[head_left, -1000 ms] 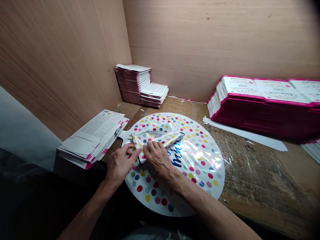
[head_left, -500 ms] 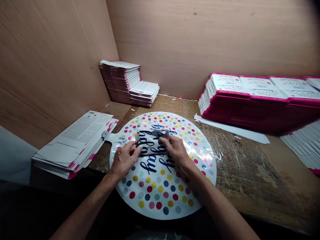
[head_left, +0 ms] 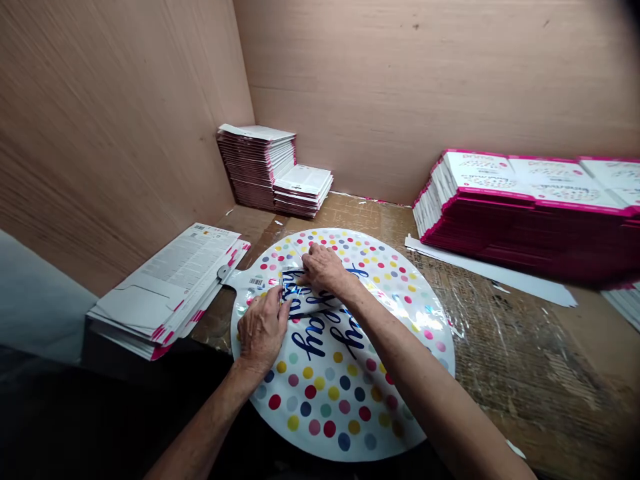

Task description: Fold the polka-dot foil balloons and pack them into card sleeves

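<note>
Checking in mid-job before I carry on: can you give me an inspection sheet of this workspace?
Surface: corrugated cardboard top under creased clear plastic film.
Job's things: round foil balloon, white with coloured dots and blue script, its upper part folded over; barcode tab at its left edge.
Clutter: white paper strip right of the balloon.
Hands: left hand at the fold's lower edge; right hand pressing on the fold's upper side.
Cables: nothing seen.
Surroundings: wood-veneer walls; flat pink-edged cartons in a left stack, a corner stack and a right stack.
</note>
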Motion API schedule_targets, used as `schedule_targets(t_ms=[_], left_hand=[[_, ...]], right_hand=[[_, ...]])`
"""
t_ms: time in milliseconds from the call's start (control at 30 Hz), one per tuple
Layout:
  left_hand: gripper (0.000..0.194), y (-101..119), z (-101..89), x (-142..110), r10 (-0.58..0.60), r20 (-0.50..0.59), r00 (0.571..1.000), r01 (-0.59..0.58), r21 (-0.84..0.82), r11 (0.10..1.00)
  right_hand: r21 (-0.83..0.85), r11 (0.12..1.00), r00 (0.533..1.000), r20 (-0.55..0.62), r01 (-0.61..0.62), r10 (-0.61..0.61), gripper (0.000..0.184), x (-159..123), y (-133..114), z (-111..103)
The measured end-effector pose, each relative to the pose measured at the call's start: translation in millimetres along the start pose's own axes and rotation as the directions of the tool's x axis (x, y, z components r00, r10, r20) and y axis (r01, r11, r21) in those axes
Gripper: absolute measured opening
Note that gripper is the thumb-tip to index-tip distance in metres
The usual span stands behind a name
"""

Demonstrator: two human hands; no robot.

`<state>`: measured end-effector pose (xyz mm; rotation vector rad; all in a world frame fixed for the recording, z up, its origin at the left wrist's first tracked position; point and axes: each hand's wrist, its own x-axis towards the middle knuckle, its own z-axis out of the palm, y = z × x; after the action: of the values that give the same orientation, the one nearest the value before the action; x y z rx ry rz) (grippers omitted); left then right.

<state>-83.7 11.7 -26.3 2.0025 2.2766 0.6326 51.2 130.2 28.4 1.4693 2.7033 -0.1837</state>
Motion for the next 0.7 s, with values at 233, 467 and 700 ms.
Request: schedule_targets(t_ms=[233,467,700], left_hand=[[0.051,11.3,-4.9,1.8,-0.129,0.091,0.987,0.158,-0.608,0.778],[0.044,-11.4,-32.3,4.0,-0.117,0.033,0.993,0.112,-0.635,0.765],[0.044,-88.8,-90.3,16.7,-0.142,0.010,0.990,0.120,0.485,0.866]], right_hand=[[0.183,0.979,0.996,-0.008,0.086,-0.086,0.033,-63.3,-0.1,4.8],[0.488,0.873,1.000,-0.015,-0.001,0.009,0.028,-118.4,5.2,32.3],[0.684,0.722,0.985,-0.024,-0.109,0.172,0.040,-160.3,59.3,57.9]])
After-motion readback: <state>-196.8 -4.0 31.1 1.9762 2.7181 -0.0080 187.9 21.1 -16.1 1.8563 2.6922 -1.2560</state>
